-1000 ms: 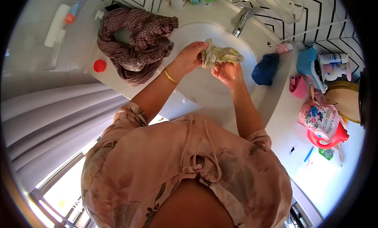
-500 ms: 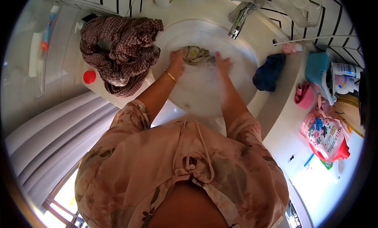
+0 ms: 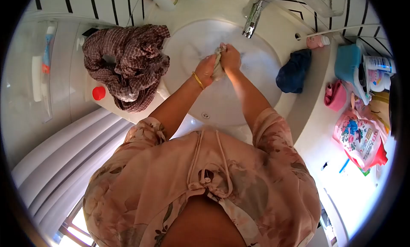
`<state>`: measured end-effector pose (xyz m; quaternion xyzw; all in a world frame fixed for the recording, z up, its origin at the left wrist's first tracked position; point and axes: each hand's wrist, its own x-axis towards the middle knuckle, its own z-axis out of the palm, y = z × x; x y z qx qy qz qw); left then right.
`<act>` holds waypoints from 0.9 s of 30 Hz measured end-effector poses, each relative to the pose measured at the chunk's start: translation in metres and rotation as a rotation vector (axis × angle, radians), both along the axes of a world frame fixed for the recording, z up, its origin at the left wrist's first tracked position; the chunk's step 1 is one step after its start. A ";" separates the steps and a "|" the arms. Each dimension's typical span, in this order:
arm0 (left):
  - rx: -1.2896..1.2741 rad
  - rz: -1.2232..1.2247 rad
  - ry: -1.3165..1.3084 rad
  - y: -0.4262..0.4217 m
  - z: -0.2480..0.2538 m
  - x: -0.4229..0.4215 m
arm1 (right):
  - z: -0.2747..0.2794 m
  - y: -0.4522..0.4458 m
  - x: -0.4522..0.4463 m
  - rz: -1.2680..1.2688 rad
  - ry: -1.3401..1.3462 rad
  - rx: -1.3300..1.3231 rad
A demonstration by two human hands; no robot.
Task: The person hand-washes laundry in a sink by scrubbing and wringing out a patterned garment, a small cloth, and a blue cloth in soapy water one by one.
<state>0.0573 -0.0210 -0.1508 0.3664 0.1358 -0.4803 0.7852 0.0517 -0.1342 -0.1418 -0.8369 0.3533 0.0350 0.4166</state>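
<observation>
Over the white sink basin (image 3: 239,102), a small pale yellow-green cloth (image 3: 218,67) is bunched between my two hands. My left hand (image 3: 207,68), with a gold bangle at the wrist, is closed round its left side. Close beside it, my right hand (image 3: 230,58) grips the cloth from the right and top, fingers wrapped in. Most of the cloth is hidden by the hands. Cloudy water lies in the basin below.
A brown checked garment (image 3: 139,55) lies left of the basin, beside a red cap (image 3: 98,93). The chrome faucet (image 3: 253,20) stands behind. A dark blue cloth (image 3: 294,72) rests on the right rim. Farther right are a pink cup (image 3: 335,95) and a detergent pouch (image 3: 356,134).
The cloth was held up, then lay in the water between spread hands. Now both hands have come together and closed on it. The view has shifted slightly.
</observation>
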 end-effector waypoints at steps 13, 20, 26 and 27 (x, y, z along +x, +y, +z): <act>0.047 0.164 0.382 0.024 0.016 0.015 | -0.036 0.048 -0.028 0.132 -0.196 0.472; -0.145 0.040 0.185 0.000 -0.011 -0.001 | -0.006 0.007 -0.013 0.150 -0.076 -0.036; 0.276 -0.156 -0.684 0.017 -0.030 -0.004 | -0.085 -0.044 -0.047 -0.369 -0.248 -0.311; 0.284 -0.095 -0.463 0.018 -0.022 -0.003 | -0.121 -0.039 -0.047 -0.334 -0.222 -0.092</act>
